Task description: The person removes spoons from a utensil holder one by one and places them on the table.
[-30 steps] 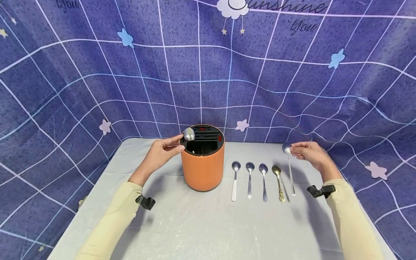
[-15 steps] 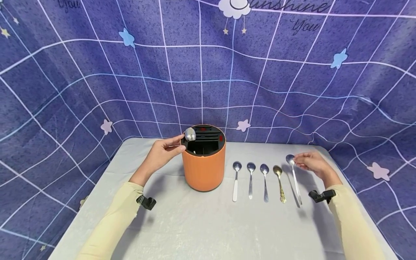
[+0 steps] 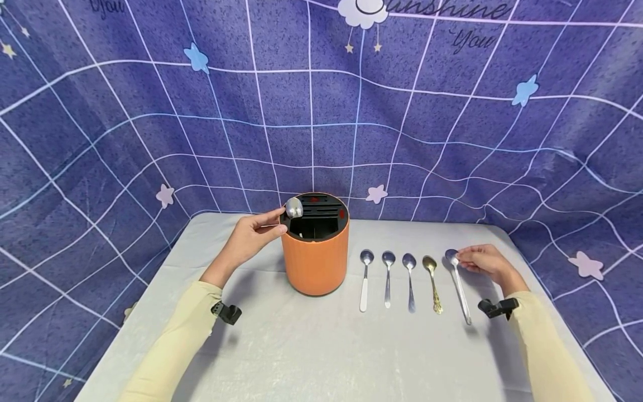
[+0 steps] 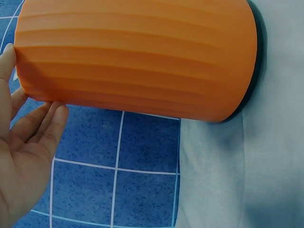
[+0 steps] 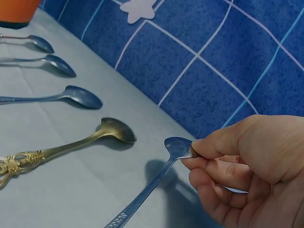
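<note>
My left hand (image 3: 253, 237) rests its straight fingers on the side of an orange cutlery holder (image 3: 315, 265), near its black slotted top. A silver spoon (image 3: 293, 208) stands in the holder, its bowl up right at the fingertips. My right hand (image 3: 484, 262) pinches another silver spoon (image 3: 460, 290) by its bowl, between thumb and fingers. That spoon's handle points toward the front, close over the table. In the right wrist view its shadow falls apart from the bowl. Left of it lies a gold spoon (image 5: 116, 130) with an ornate handle.
Further left in the row lie two silver spoons (image 3: 409, 279) (image 3: 387, 282) and a white-handled spoon (image 3: 364, 287). A grey cloth covers the table (image 3: 326, 346). Behind it hangs a purple-blue curtain (image 3: 321, 139) with a grid and stars.
My right hand has lowered the silver spoon toward the table and brought it slightly nearer, to the right of the gold spoon. My left hand has stayed at the holder.
</note>
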{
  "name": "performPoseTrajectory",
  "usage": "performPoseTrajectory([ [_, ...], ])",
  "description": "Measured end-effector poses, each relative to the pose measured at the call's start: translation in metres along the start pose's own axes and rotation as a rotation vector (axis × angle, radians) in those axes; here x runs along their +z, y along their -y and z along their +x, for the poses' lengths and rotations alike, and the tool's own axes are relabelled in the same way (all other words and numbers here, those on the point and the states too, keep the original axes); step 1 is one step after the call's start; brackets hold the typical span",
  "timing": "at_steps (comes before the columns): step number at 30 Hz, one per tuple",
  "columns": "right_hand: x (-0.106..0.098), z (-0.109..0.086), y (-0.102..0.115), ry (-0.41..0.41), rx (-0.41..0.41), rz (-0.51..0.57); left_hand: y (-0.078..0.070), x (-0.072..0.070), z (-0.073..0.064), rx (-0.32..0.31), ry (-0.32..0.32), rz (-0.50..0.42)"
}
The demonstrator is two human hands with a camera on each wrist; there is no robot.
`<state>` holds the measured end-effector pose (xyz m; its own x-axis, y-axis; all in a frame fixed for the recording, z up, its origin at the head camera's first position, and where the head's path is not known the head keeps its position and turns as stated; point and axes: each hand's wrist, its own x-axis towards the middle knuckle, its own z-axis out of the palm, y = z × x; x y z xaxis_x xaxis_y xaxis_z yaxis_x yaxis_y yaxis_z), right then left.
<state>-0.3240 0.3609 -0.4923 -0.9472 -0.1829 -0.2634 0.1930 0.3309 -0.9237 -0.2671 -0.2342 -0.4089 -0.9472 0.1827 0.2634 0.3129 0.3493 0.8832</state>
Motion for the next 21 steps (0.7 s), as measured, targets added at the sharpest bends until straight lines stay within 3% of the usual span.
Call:
performPoseTrajectory([
  [21,0.010,-0.001,-0.014,-0.056,0.038,-0.032,0.000,-0.002,0.000,-0.004,0.006,0.018],
])
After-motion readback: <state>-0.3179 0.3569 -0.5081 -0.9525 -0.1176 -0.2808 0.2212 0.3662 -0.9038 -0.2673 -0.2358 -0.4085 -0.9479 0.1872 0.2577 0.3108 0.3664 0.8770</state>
